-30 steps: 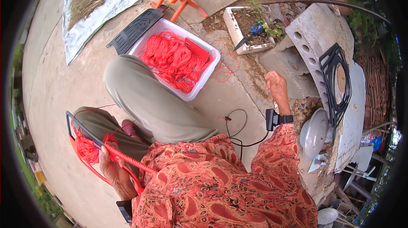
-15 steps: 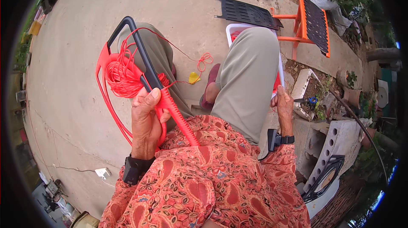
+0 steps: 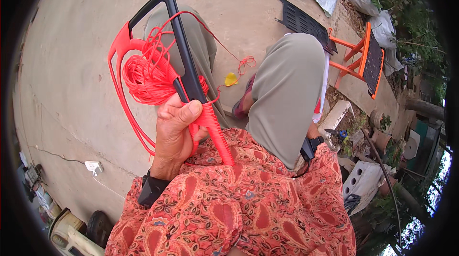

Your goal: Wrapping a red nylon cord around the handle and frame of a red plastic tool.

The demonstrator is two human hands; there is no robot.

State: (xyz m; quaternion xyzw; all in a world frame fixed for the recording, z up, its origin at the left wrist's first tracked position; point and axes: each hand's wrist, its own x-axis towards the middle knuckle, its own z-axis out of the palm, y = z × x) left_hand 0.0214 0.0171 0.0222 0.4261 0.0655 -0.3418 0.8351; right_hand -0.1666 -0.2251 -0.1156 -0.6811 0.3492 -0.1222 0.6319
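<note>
My left hand is closed around the lower end of a black looped frame, the thumb pressing on it. Red cord is wound tightly in close turns along the frame's lower part, which reaches down to my shirt. A loose bundle of red cord hangs at the frame beside a red curved piece. From there a single strand runs over to a small tangle above the ground. My right hand is down past my right knee beside a white tray; the knee hides its fingers.
An orange stand with a black slatted top and a black slatted panel are at the far right. Concrete blocks lie to the right. A yellow scrap is between my feet. A white power strip lies at left.
The view has turned, shifting the surroundings. My right hand has gone lower behind the knee, and its fingers no longer show. My left hand keeps its hold on the frame.
</note>
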